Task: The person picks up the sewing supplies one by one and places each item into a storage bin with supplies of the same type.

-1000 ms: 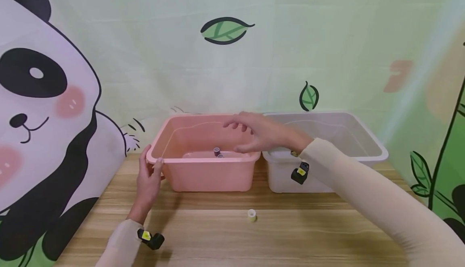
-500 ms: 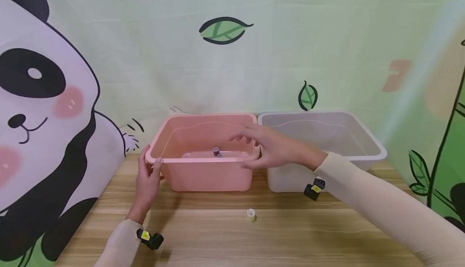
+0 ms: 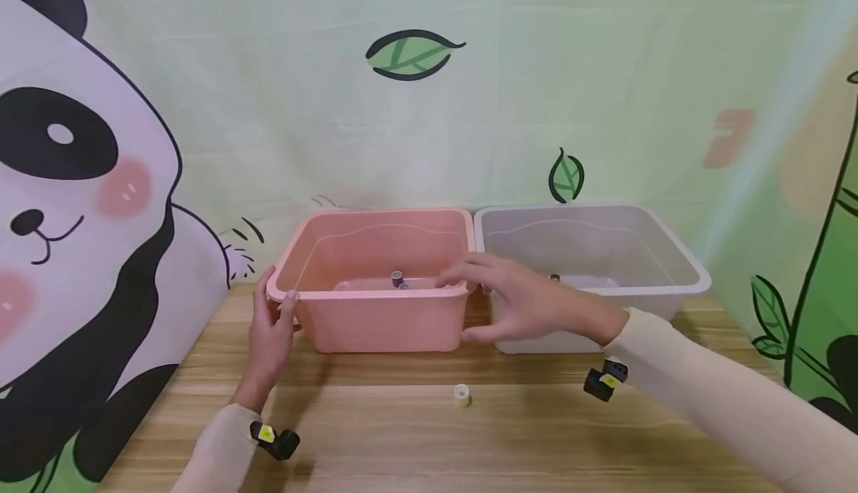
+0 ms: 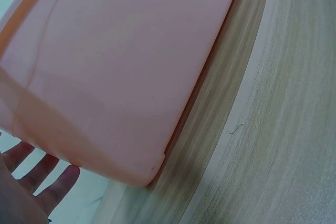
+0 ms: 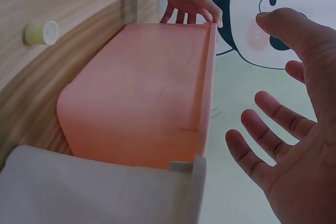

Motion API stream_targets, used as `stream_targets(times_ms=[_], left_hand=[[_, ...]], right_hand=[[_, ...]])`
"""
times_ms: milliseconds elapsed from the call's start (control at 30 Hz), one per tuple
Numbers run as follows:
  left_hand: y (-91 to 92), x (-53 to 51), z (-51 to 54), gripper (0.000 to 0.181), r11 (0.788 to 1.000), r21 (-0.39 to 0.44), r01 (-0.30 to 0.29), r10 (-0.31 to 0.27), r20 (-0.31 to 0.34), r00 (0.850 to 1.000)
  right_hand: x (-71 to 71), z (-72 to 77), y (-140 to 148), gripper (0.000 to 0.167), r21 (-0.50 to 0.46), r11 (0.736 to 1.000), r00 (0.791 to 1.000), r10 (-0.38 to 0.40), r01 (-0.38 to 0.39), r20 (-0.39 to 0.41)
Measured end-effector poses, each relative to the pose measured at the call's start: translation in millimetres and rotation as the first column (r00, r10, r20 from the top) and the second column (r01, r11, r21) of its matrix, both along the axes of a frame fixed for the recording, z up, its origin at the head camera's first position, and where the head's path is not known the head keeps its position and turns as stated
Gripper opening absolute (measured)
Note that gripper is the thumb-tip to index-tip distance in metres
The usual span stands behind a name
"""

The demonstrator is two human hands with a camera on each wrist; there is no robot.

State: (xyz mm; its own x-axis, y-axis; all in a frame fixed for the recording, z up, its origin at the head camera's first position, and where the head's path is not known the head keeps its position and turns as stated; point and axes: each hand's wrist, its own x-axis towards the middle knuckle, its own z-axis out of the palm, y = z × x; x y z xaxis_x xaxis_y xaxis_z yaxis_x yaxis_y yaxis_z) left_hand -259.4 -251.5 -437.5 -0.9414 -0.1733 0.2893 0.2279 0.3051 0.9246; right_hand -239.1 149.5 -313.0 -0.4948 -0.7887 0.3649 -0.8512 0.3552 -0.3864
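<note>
A pink plastic bin (image 3: 389,322) stands on the wooden table. My left hand (image 3: 271,336) holds its left front corner, thumb at the rim and fingers along the outer end; the left wrist view shows those fingers (image 4: 58,187) beside the end wall. My right hand (image 3: 516,296) hovers with fingers spread before the gap between the pink bin and a pale grey bin (image 3: 677,284), holding nothing. Two small dark cylinders (image 3: 397,278) lie inside the pink bin. On the table in front is a small pale yellow hollow cylinder (image 3: 462,395), like a cap.
A small brownish item (image 3: 555,278) shows inside the grey bin, mostly hidden by the right hand. The bins stand side by side against a printed panda backdrop (image 3: 415,135). The wooden tabletop (image 3: 375,433) extends in front of them.
My right hand has drawn back from over the pink bin, moving right and down toward me. The left hand stays at the bin's corner. The yellow cylinder has not moved.
</note>
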Motion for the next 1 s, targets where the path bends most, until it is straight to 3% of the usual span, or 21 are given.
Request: stream_targets(times_ms=[267, 467, 833, 1000], left_hand=[[-0.7, -0.3, 0.3, 0.063, 1.000, -0.006, 0.001, -0.001, -0.011, 1.000], [-0.7, -0.6, -0.8, 0.063, 1.000, 0.009, 0.004, -0.004, -0.016, 1.000], [-0.4, -0.4, 0.0, 0.063, 1.000, -0.009, -0.003, 0.003, 0.003, 1.000], [0.1, 0.3, 0.4, 0.064, 1.000, -0.005, -0.004, 0.004, 0.006, 1.000]], right_hand=[[8.6, -8.8, 5.5, 0.064, 0.013, 1.000, 0.999, -0.024, 0.023, 0.040], [10.2, -17.9, 6.5, 0.066, 0.011, 1.000, 0.998, 0.003, -0.004, 0.055], [18.5, -42.5, 1.9, 0.068, 0.047, 0.997, 0.997, 0.056, -0.059, 0.053], [19.3, -58.9, -0.6, 0.065, 0.053, 0.996, 0.994, 0.062, -0.067, 0.091]])
